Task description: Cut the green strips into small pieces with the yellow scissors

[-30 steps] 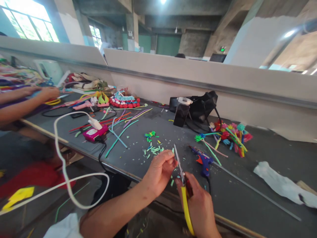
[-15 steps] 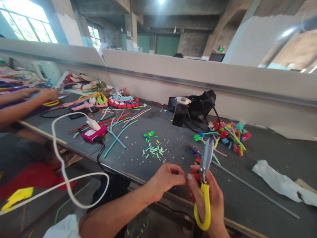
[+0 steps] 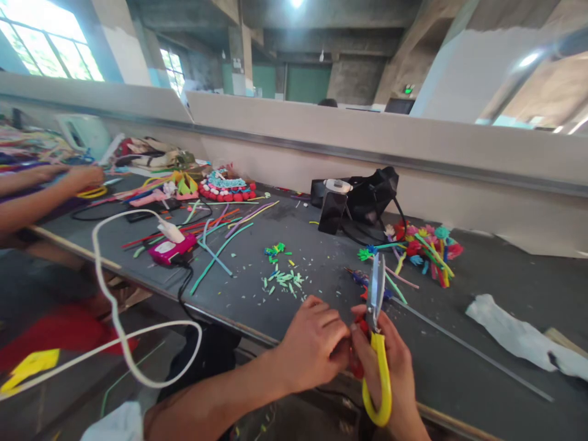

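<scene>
At the table's front edge, my right hand (image 3: 399, 361) is wrapped round yellow-handled scissors (image 3: 380, 352), whose metal blades point up and away and lie together. The same hand's thumb and fingers also hold a small red piece (image 3: 360, 358), mostly covered, its kind unclear. My left hand (image 3: 315, 343) is closed against this red piece with its fingertips curled out of sight, so what they pinch is hidden. Just past the scissors' blades lie a dark blue and red bundle (image 3: 362, 278) and a long thin grey rod (image 3: 473, 349).
Cut light-green bits (image 3: 285, 278) are scattered mid-table. A pile of fuzzy stem flowers (image 3: 434, 251) lies right, a black bag (image 3: 374, 199) and phone (image 3: 332, 211) behind. Leftward are loose coloured stems (image 3: 223, 257), a pink power adapter (image 3: 172, 248), a white cable (image 3: 108, 288) and another person's hands (image 3: 85, 177).
My left hand has turned over and closed in against the red piece, with the back of the hand now facing up. The right hand keeps the scissors, tilted slightly more upright.
</scene>
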`<state>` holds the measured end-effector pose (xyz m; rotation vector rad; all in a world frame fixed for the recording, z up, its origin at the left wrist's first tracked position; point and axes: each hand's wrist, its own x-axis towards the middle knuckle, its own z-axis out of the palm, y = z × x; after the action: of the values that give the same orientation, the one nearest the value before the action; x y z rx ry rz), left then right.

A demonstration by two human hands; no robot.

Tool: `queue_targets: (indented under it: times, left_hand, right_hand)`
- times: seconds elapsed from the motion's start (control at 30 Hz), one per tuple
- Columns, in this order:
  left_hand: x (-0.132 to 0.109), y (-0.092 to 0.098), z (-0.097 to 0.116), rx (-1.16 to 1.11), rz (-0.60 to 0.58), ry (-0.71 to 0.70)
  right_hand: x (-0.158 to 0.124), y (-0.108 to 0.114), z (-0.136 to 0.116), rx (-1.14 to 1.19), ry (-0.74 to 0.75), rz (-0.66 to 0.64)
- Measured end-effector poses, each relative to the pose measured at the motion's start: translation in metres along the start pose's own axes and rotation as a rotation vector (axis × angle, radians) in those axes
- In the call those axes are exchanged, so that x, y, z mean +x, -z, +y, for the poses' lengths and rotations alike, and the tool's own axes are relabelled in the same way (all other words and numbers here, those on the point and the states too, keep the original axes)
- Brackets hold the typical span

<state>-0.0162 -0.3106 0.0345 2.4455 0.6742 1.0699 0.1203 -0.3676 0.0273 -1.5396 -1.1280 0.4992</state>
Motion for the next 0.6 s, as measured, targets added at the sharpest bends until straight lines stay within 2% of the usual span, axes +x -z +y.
queue_targets:
  times: [0.07,0.1,0.13,0.2,0.27,0.33,0.4,0.47,0.6]
  left_hand:
    - [0.0,0.0,0.0,0.014,-0.006,-0.025]
    - [0.001,0.001,0.0,-0.037,-0.008,0.019]
    - [0.003,0.003,-0.001,-0.131,-0.008,0.105]
    - [0.007,0.007,-0.003,-0.434,0.016,0.381]
    - [0.011,0.011,-0.008,-0.818,0.103,0.665]
    - [0.015,0.013,-0.013,-1.179,0.245,0.814]
    - [0.018,0.014,-0.017,-1.434,0.377,0.823]
    - [0.019,0.013,-0.019,-1.588,0.444,0.783]
    - [0.02,0.013,-0.017,-1.683,0.495,0.743]
  right_hand:
    - [-0.002,-0.002,0.001,0.045,-0.053,-0.026]
    - [-0.003,-0.003,0.001,0.076,-0.087,-0.04]
    - [-0.004,-0.004,0.001,0.105,-0.121,-0.048]
    - [-0.006,-0.005,0.003,0.106,-0.139,-0.037]
    - [-0.007,-0.006,0.004,-0.009,-0.048,-0.013]
    - [-0.008,-0.006,0.007,-0.176,0.11,-0.017]
    - [-0.01,-0.008,0.01,-0.309,0.223,-0.049]
    - [-0.012,-0.012,0.012,-0.415,0.248,-0.067]
    - [-0.018,-0.019,0.013,-0.534,0.324,-0.081]
